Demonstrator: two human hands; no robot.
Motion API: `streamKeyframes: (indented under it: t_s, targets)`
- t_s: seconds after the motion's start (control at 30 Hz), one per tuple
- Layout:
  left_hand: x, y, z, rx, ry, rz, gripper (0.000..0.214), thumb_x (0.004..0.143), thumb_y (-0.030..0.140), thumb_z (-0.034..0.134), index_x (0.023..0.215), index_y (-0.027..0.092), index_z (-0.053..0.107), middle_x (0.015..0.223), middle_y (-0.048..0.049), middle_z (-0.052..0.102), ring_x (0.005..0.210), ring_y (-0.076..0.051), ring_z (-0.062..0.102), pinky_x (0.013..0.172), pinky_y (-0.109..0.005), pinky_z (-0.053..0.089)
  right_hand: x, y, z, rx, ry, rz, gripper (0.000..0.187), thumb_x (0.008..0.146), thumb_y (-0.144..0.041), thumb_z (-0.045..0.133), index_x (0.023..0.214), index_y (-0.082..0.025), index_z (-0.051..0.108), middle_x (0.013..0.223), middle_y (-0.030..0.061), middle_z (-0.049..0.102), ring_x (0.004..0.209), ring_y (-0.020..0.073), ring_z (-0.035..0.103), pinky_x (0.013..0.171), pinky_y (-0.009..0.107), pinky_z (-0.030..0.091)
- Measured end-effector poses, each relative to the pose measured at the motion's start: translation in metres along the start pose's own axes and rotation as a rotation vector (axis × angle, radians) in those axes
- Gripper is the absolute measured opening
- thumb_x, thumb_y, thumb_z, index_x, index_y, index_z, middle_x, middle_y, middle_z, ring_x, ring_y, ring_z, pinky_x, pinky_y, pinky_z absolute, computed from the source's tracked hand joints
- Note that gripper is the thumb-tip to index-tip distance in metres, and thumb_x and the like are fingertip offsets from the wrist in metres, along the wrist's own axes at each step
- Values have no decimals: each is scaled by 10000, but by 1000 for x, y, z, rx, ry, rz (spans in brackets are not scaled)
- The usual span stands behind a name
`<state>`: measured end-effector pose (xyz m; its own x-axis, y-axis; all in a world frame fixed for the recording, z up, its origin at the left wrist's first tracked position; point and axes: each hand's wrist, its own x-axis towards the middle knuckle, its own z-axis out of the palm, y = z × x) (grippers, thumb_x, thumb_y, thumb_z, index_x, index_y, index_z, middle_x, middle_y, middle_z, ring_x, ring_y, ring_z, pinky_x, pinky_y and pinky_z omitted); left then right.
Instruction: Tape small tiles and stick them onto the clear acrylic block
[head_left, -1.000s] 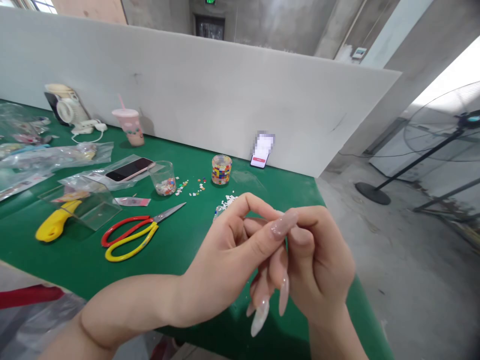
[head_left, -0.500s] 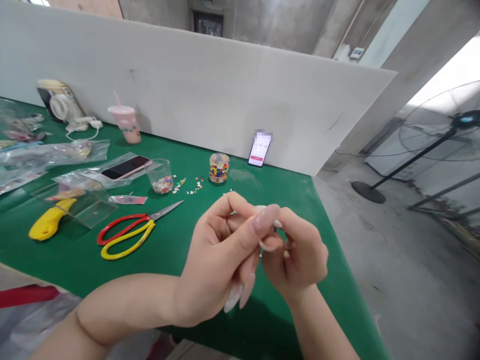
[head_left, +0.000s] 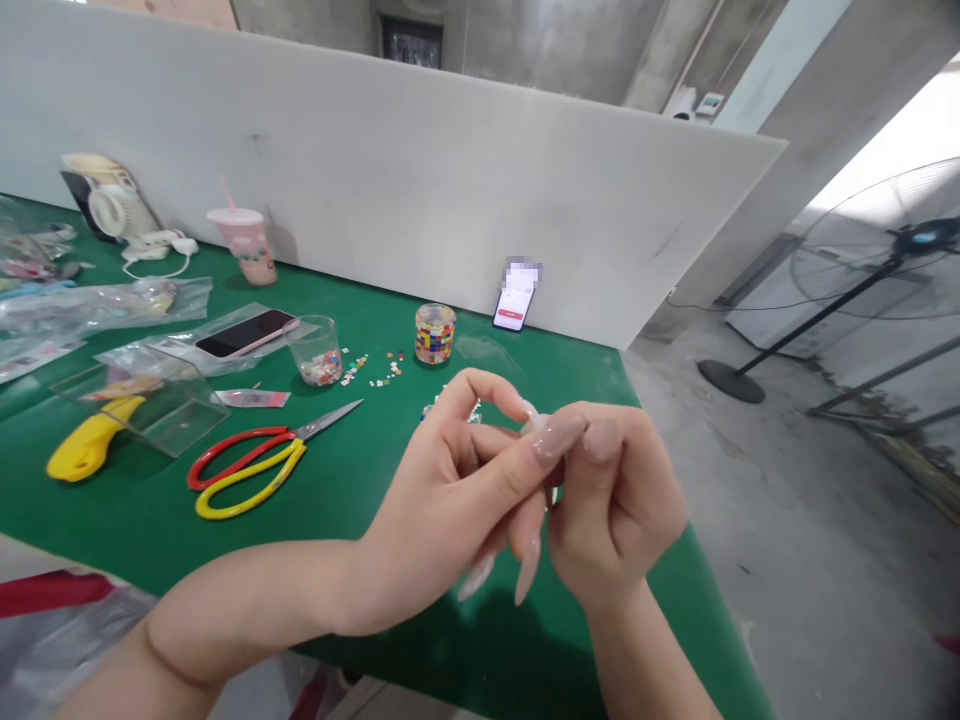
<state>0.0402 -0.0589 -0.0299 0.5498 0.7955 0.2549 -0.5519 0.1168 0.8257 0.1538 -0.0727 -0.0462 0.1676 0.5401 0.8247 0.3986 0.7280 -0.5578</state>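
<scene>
My left hand (head_left: 480, 480) is closed in a pinch, its long-nailed thumb and forefinger pressed together. Against its fingertips, my right hand (head_left: 615, 490) is closed too, thumb and bent forefinger meeting. What the two hands hold between them is too small and hidden to make out. A few tiny coloured pieces (head_left: 475, 412) show just behind my left hand. Beyond the hands stands a clear cup ringed with coloured tiles (head_left: 435, 336). To its left, small loose pieces (head_left: 386, 372) lie scattered beside a clear plastic cup (head_left: 315, 352) with more pieces in its bottom.
Red-and-yellow scissors (head_left: 255, 455) lie left of my hands. Farther left are a yellow-handled tool (head_left: 90, 440), a clear box (head_left: 187, 410), and a phone (head_left: 246, 333) on a plastic bag. A lit phone (head_left: 514, 300) leans on the white partition (head_left: 420, 180). A pink tumbler (head_left: 247, 245) stands behind.
My right hand has turned, its thumb and forefinger now closer together beside my left fingertips. Both hands have shifted slightly right. The camera view has moved a little.
</scene>
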Motion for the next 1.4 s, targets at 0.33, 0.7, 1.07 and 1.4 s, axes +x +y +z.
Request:
streamKeyframes:
  t_s: [0.33, 0.7, 1.07, 1.4]
  targets:
    - [-6, 34, -5, 482, -202, -126, 242, 993, 370, 473, 826, 199, 514, 554, 65, 416, 419, -67, 374, 375, -160, 324, 9, -16, -17, 78, -166, 169, 331, 1024, -240, 444, 708, -209, 536, 544, -64, 421, 417, 58, 353, 369, 205, 286]
    - [-7, 32, -11, 511, -171, -93, 188, 960, 238, 513, 792, 190, 582, 538, 74, 411, 402, -36, 314, 383, -145, 261, 18, -23, -23, -48, -321, 79, 318, 980, -113, 444, 677, -206, 462, 503, -83, 396, 378, 34, 326, 341, 174, 257]
    - [-8, 34, -14, 549, -208, -150, 252, 983, 363, 502, 816, 190, 578, 528, 64, 431, 401, -55, 360, 374, -173, 281, 19, -24, -23, -88, -313, 11, 297, 933, -70, 471, 676, -211, 425, 516, -85, 371, 393, 46, 275, 380, 192, 281]
    - [-7, 38, -9, 594, -200, -193, 164, 943, 215, 477, 788, 184, 518, 528, 87, 429, 408, -34, 363, 374, -122, 294, 17, -24, -26, -214, -342, -70, 324, 934, -49, 456, 672, -208, 352, 564, -74, 300, 449, 57, 246, 392, 209, 222]
